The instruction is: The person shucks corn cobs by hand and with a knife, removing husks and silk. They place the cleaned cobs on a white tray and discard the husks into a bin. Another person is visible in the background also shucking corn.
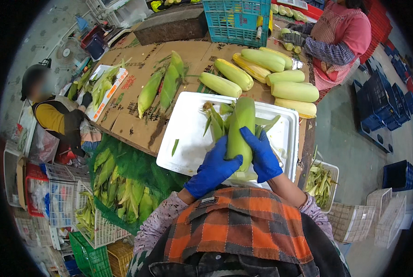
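Observation:
An ear of corn [241,127] in smooth pale green husk stands tilted between my two hands, over a white foam tray [176,121]. My left hand [215,167], in a blue glove, grips its lower left side. On its right side, my right hand [261,157], also blue-gloved, has its fingers wrapped round the ear. Loose husk leaves [218,122] lie in the tray behind the ear, and a small green scrap [175,147] rests on the tray's left part. The underside of the ear is partly hidden by my gloves.
Trimmed ears [294,92] are grouped right of the tray's far edge. Two leafy ears [172,78] lie on the cardboard-covered table [123,108]. A teal crate [236,21] stands at the back. Co-workers are at left and far right. A green net sack [123,184] of corn hangs lower left.

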`<action>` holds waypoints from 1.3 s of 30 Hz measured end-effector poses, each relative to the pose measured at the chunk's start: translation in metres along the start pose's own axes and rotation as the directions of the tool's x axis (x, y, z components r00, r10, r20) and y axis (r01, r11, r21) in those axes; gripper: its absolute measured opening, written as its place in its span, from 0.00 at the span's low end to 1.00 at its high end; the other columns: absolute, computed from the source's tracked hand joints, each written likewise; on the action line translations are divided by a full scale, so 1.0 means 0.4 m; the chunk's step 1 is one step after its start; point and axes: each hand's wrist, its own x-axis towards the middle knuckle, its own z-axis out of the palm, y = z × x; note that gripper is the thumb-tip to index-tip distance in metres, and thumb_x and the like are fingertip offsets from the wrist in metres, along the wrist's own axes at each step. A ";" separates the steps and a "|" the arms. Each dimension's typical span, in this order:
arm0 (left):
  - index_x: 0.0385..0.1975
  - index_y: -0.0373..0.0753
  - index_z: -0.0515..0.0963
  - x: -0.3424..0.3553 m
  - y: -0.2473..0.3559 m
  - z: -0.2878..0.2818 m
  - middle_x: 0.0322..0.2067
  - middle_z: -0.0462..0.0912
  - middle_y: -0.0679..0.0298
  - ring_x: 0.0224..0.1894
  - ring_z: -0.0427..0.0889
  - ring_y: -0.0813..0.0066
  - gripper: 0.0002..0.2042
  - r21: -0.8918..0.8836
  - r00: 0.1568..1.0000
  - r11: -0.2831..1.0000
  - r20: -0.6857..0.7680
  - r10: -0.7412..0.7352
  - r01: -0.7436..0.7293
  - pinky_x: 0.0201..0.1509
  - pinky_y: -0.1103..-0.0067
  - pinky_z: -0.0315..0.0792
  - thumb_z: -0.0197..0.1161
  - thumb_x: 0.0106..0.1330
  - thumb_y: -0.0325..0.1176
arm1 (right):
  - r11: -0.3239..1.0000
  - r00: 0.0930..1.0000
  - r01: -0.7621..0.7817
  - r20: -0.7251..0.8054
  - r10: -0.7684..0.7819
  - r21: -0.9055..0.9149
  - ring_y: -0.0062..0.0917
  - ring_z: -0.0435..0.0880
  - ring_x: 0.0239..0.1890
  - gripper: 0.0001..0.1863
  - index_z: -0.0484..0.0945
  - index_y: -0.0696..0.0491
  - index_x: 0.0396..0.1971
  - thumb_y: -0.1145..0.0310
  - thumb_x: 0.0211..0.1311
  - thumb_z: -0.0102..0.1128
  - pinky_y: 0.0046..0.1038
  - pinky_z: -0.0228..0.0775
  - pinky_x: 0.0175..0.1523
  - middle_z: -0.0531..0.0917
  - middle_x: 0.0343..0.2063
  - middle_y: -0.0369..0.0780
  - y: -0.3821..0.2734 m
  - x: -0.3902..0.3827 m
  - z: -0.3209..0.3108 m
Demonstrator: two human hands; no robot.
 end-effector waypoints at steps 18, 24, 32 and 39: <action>0.60 0.29 0.66 0.008 -0.030 -0.075 0.52 0.78 0.55 0.54 0.77 0.69 0.28 -0.348 0.988 0.928 0.119 -0.101 0.137 0.59 0.76 0.70 0.56 0.54 0.20 | 0.999 0.999 -0.018 0.045 0.020 -0.039 0.27 0.80 0.51 0.27 0.66 0.59 0.59 0.70 0.62 0.65 0.29 0.77 0.53 0.78 0.51 0.43 -0.016 -0.022 0.011; 0.58 0.30 0.68 0.021 -0.050 -0.086 0.53 0.77 0.56 0.54 0.77 0.69 0.26 -0.452 0.982 0.879 -0.036 -0.187 0.151 0.60 0.77 0.69 0.53 0.55 0.16 | 0.958 0.983 -0.172 0.100 0.153 0.229 0.29 0.80 0.53 0.25 0.68 0.54 0.60 0.58 0.69 0.57 0.35 0.75 0.57 0.78 0.53 0.41 -0.013 -0.024 -0.021; 0.60 0.32 0.66 0.024 -0.074 -0.075 0.52 0.77 0.59 0.50 0.77 0.71 0.26 0.084 0.956 0.996 -0.291 0.024 0.000 0.55 0.76 0.72 0.61 0.60 0.20 | 0.874 0.976 -0.216 0.088 0.197 0.436 0.30 0.81 0.50 0.28 0.72 0.49 0.58 0.44 0.68 0.53 0.34 0.76 0.56 0.80 0.51 0.40 0.000 -0.006 -0.028; 0.60 0.31 0.67 -0.025 -0.023 -0.022 0.48 0.78 0.61 0.51 0.74 0.76 0.27 -0.527 0.954 0.800 0.229 -0.192 0.287 0.55 0.79 0.70 0.65 0.67 0.41 | 0.879 0.995 -0.098 0.025 0.098 0.466 0.30 0.77 0.56 0.28 0.69 0.50 0.61 0.47 0.69 0.53 0.33 0.70 0.61 0.77 0.55 0.42 -0.006 -0.014 -0.028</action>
